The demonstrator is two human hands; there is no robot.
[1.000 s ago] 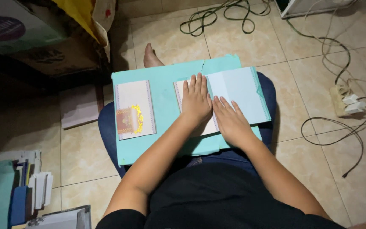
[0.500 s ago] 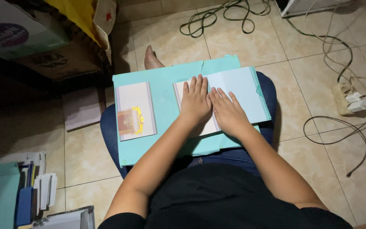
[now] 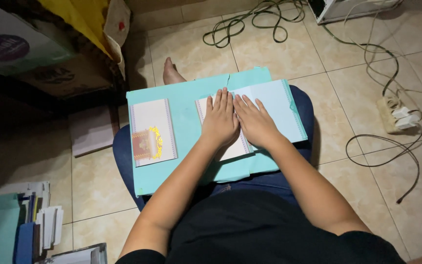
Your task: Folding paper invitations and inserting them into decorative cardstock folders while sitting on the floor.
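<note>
A teal board (image 3: 186, 122) lies across my lap. On its right half rests an open card (image 3: 274, 105) with a white left leaf and a pale blue right leaf. My left hand (image 3: 221, 120) lies flat, fingers together, on the white leaf. My right hand (image 3: 256, 122) presses flat beside it along the card's fold, thumb edge touching the left hand. A closed white card with a gold and red emblem (image 3: 151, 132) sits on the board's left part, apart from both hands.
Cables (image 3: 250, 22) and a power strip with plugs (image 3: 396, 115) lie on the tiled floor to the right. A cardboard box (image 3: 50, 68) stands at upper left, a pinkish sheet (image 3: 91, 129) beside my knee, stacked papers (image 3: 35, 220) at lower left.
My right hand has slid up and leftward until it lies alongside the left hand at the fold. The left hand stays flat on the white leaf.
</note>
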